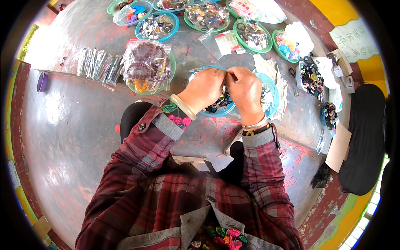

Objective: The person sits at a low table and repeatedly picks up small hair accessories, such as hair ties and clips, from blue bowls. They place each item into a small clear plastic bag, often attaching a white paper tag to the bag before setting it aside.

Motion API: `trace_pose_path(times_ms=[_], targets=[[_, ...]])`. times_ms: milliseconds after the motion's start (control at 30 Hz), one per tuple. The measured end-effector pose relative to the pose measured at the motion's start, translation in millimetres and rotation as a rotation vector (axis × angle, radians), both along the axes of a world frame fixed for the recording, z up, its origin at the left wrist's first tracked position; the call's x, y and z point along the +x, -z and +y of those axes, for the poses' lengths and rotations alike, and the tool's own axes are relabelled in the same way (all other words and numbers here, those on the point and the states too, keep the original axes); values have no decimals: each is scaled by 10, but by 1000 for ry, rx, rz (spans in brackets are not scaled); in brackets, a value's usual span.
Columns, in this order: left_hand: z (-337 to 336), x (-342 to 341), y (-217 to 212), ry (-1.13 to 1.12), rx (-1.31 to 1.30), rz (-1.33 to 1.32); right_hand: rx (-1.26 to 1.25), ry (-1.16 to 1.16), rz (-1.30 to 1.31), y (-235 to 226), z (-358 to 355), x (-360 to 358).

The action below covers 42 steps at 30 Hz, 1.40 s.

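My left hand (205, 86) and my right hand (246, 89) meet fingertip to fingertip above a blue bowl (227, 109) of small dark beads and trinkets. Both pinch something tiny between thumb and fingers; it is too small to identify. A pale bangle sits on my left wrist, a silver bracelet and dark cord on my right. Red plaid sleeves cover both forearms.
Several green and blue bowls of beads (157, 26) and rings (252, 35) ring the far side of the worn metal table (75, 125). A bagged set of bead bracelets (146, 64) lies left of my hands, beside clear packets (98, 64). A dark cushion (364, 137) lies at right.
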State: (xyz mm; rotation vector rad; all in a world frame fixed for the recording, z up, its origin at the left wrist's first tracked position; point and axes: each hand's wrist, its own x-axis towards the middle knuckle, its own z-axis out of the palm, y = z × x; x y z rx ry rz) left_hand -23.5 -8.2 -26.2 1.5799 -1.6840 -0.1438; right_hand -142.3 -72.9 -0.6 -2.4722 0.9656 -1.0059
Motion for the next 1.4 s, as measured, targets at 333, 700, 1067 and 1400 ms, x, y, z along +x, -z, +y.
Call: trace_pose_path(times_ms=[333,700,1067,1400], targets=[[-46,31,-9,-19,-17,254,314,49,-114,-77,-114,-129],[-22,46,21,-4,-26,160,322,-45,-58,-82,-25,-98],[6,6,-5,24,93,100,-61,-12,76,-29,6,-53],[-33,35,-1,13,20,215,159,58,-87,-71,-68,-122]])
